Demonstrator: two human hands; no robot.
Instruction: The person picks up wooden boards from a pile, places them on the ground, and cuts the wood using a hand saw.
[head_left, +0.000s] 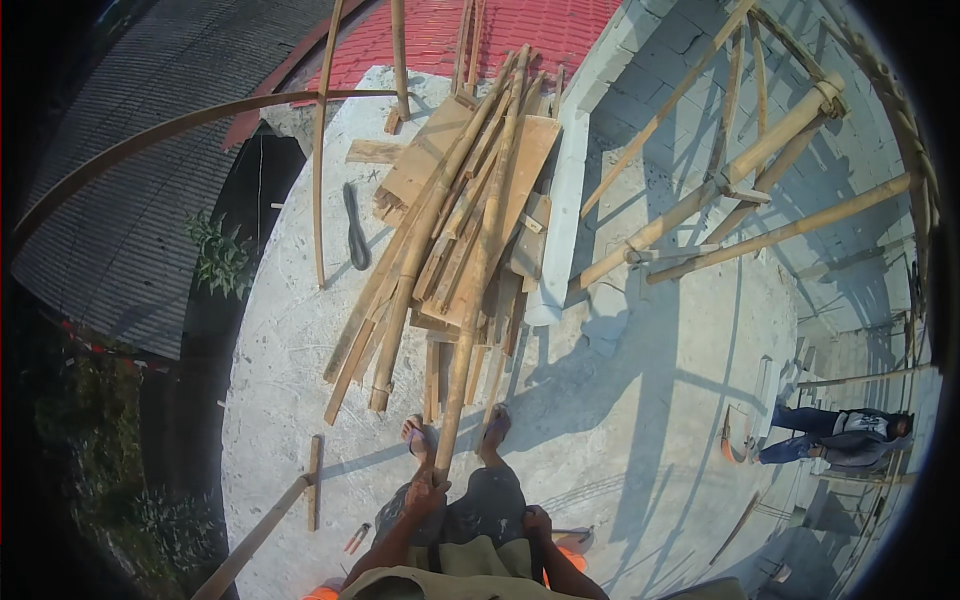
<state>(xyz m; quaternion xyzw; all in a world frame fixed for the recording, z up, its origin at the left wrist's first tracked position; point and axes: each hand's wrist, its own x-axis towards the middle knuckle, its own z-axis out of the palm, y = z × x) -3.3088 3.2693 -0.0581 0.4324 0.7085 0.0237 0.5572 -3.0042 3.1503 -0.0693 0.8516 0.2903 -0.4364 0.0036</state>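
Observation:
My left hand (428, 496) is closed round the near end of a long bamboo pole (478, 290), just in front of my left knee. From there the pole slants away over a heap of lumber, its far part lying among other poles. My right hand (537, 520) is curled beside my right thigh. A dark, thin object (574, 533) sticks out near it, but whether the fingers hold it is unclear. Under the pole lie plywood sheets (530, 180), wooden strips (352, 365) and another thick bamboo pole (412, 270). My sandalled feet stand at the heap's near end.
Pliers with red handles (357, 537) lie at lower left, near a wooden post (314, 485). A looped black cable (355, 228) rests left of the heap. Bamboo braces (690, 205) cross by the block wall at right. Another person (840, 437) is at far right. The slab edge drops off left.

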